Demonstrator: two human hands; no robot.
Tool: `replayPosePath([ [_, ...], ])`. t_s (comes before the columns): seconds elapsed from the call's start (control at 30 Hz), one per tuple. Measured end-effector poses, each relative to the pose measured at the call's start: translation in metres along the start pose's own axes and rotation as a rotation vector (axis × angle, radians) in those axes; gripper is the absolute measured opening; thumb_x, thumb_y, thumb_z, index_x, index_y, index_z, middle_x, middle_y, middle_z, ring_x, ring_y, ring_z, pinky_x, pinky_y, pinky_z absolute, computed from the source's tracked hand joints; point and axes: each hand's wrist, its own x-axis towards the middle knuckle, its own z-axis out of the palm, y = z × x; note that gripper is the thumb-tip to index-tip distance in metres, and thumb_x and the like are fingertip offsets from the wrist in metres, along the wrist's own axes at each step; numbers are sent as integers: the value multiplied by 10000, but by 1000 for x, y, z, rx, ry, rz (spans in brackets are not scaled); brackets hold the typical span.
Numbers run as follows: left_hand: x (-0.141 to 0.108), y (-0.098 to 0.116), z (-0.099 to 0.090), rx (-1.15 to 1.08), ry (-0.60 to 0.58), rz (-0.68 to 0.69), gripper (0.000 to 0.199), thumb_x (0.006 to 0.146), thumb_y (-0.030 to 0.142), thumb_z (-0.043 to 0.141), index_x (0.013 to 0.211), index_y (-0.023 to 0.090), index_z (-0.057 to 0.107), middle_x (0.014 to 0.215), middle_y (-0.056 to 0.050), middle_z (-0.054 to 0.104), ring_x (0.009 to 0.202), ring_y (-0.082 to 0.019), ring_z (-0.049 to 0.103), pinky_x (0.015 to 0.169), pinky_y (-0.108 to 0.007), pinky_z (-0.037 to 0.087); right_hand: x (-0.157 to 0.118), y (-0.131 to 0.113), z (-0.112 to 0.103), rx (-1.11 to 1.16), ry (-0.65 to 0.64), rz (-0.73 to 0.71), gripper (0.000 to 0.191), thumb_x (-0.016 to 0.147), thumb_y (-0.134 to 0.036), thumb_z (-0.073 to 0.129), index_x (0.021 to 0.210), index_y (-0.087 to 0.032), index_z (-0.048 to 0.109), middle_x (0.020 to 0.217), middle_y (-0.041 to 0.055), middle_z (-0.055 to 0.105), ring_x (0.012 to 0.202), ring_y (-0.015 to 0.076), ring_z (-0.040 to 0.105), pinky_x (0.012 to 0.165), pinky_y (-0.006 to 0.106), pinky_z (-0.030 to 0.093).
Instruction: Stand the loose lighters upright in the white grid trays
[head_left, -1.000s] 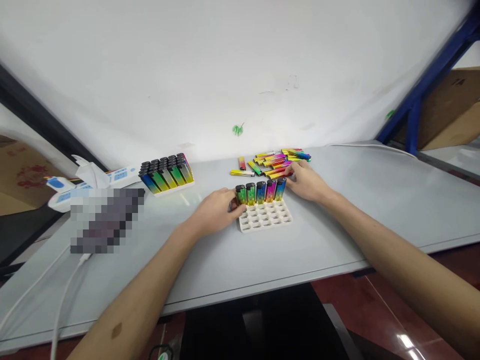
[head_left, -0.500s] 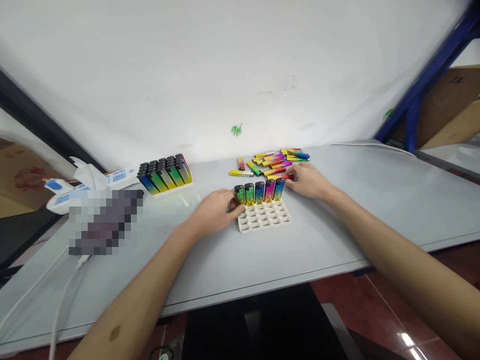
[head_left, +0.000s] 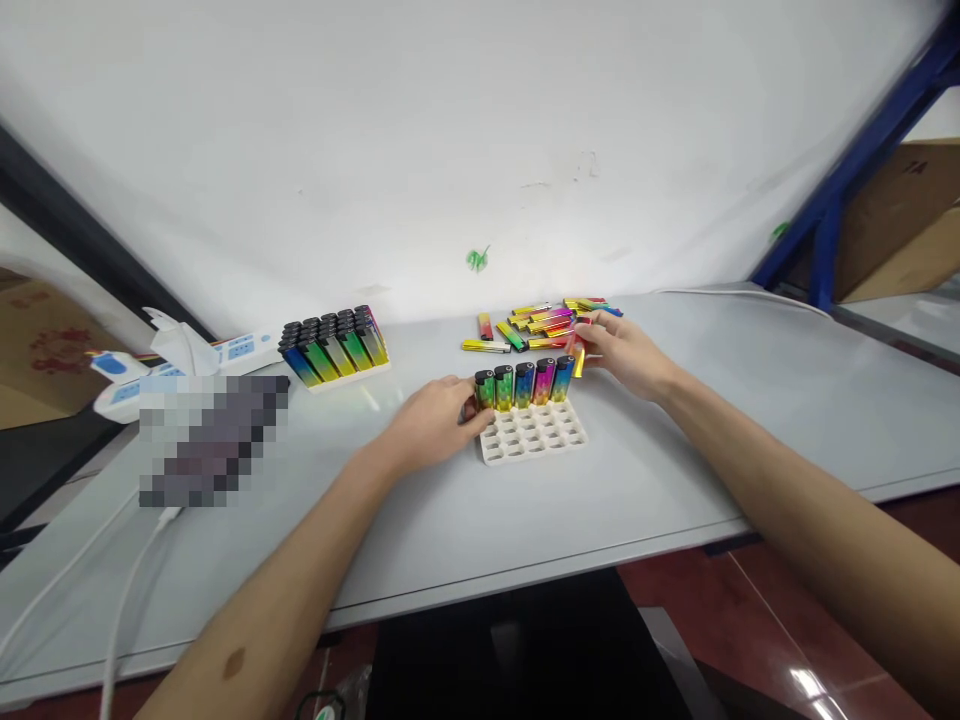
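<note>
My left hand [head_left: 433, 425] is closed at the left end of a white tray with slots [head_left: 534, 436], its thumb in front and fingers behind the end lighter. Several lighters stand upright in the tray's back row, among them a green lighter [head_left: 503, 388] and a pink lighter [head_left: 543, 382]. Just behind the row's right end, my right hand [head_left: 628, 358] pinches a red and yellow lighter [head_left: 578, 361], tilted with its yellow end down. A pile of shiny loose lighters [head_left: 540, 322] lies behind the tray, near my right fingertips.
Farther left stands another white tray full of upright lighters [head_left: 334, 348]. A power strip [head_left: 251, 347] and a blurred-out dark device [head_left: 217, 440] with a white cable [head_left: 135, 575] lie at the table's left. The white wall [head_left: 420, 150] closes off the back.
My right hand has lifted a red and yellow lighter from the front of the pile and tilted it upward. My left hand stays at the tray's left end.
</note>
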Motion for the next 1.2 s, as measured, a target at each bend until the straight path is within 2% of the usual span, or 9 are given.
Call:
replayPosePath([
  [0.1,0,0,0,12,-6,4,286,920,435,518,733,222,481,819,-58,642,703,-210,593,647,-338,426,-3,-3,6,41,-14,87,189,889,-412,662,990,-264,603,646,-62,471,470,97,430,425,238,402],
  [0.17,0,0,-1,19,-10,15,286,920,430,520,729,222,478,817,-59,646,719,-214,603,656,-338,432,-3,-3,6,74,-50,119,231,912,-481,625,994,-266,609,630,-70,383,424,71,263,365,202,213],
  [0.23,1,0,-1,23,-9,18,286,919,427,521,724,222,476,820,-60,649,725,-215,607,660,-338,434,-2,-1,4,105,-83,159,345,943,-571,538,910,-233,603,640,-58,371,426,65,204,371,214,134],
  [0.37,0,1,-1,21,-12,3,290,923,438,513,732,223,478,829,-63,647,708,-215,595,651,-341,427,-1,0,3,125,-100,166,422,967,-588,476,830,-203,578,667,-40,391,440,66,228,381,229,151],
  [0.5,0,2,-2,11,-21,0,292,924,440,509,732,223,478,820,-62,642,704,-214,589,646,-340,420,-5,-5,7,165,-65,105,388,876,-580,657,830,-249,460,654,-56,449,459,85,325,393,216,196],
  [0.6,0,1,-1,8,-19,-3,282,922,433,511,739,221,484,833,-63,642,709,-212,591,656,-341,425,-7,-8,7,191,-60,54,491,818,-526,759,777,-253,353,553,-106,281,433,73,180,405,211,127],
  [0.77,0,2,-2,12,-21,1,283,920,435,516,740,218,488,833,-63,644,714,-210,594,657,-338,428,-4,-4,5,142,-83,131,559,905,-736,463,662,-240,377,487,-99,153,433,80,67,414,256,81],
  [1.03,-1,4,-4,22,-19,-10,303,927,440,510,722,218,487,832,-64,653,715,-212,604,645,-333,429,-2,-1,8,48,-36,175,491,934,-559,426,584,-247,279,473,-69,127,444,88,55,428,278,64],
  [1.2,-1,3,-3,23,-16,-5,297,923,442,515,729,219,491,827,-61,653,705,-209,601,646,-333,433,-2,-2,8,72,-17,175,472,924,-546,439,596,-246,283,472,-70,135,444,88,55,428,276,69],
])
